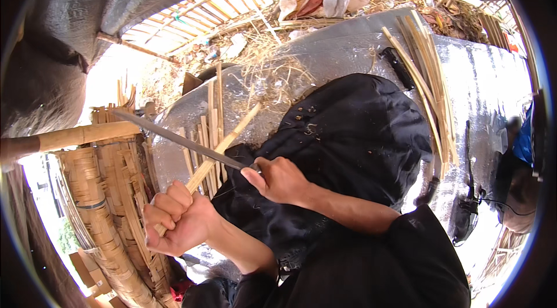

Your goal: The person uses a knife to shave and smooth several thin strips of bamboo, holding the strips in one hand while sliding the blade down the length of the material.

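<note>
My left hand (pixel 181 220) is closed in a fist around a pale bamboo strip (pixel 239 128), which slants up and to the right from it. My right hand (pixel 282 181) grips the handle of a long knife (pixel 174 137). Its dark, straight blade points to the far left and crosses the strip above my left fist; whether the edge bites into the strip I cannot tell. Most of the handle is hidden by my fingers. A black cloth (pixel 354 128) covers my lap, with a few small shavings on it.
Split bamboo strips (pixel 432 84) lie in a bundle at the right beside a black cylindrical object (pixel 397 68). More strips (pixel 212 110) lie left of my lap. Shavings (pixel 275 78) litter the silvery sheet (pixel 348 47). A woven bamboo roll (pixel 93 192) and a horizontal pole (pixel 87 135) are at the left.
</note>
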A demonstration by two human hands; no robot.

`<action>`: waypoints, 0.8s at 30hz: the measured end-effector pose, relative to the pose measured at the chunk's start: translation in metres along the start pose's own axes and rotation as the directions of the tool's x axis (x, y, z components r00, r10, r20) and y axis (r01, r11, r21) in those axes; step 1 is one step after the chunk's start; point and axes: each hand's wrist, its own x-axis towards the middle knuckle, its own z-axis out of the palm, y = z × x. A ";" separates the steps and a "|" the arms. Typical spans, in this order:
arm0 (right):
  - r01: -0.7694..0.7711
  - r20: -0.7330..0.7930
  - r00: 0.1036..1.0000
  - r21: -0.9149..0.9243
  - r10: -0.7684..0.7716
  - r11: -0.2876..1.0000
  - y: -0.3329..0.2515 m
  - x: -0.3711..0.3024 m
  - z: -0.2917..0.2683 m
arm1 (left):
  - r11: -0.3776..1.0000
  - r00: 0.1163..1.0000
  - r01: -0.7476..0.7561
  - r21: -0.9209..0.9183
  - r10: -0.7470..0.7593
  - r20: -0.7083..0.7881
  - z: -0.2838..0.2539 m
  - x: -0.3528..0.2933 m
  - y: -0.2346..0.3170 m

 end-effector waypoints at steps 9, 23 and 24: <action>-0.361 -0.090 0.932 -0.311 0.351 0.879 0.112 0.036 -0.014 | 1.000 0.998 -0.019 -0.017 0.018 -0.060 -0.023 0.006 0.006; -0.250 -0.052 0.968 -0.062 0.247 0.966 0.045 0.015 -0.029 | 0.994 0.893 0.019 0.105 -0.064 0.446 -0.008 0.012 0.009; -0.193 -0.053 0.980 -0.018 0.192 0.981 0.027 0.007 -0.030 | 0.994 0.895 0.009 0.104 -0.055 0.443 -0.006 0.011 0.007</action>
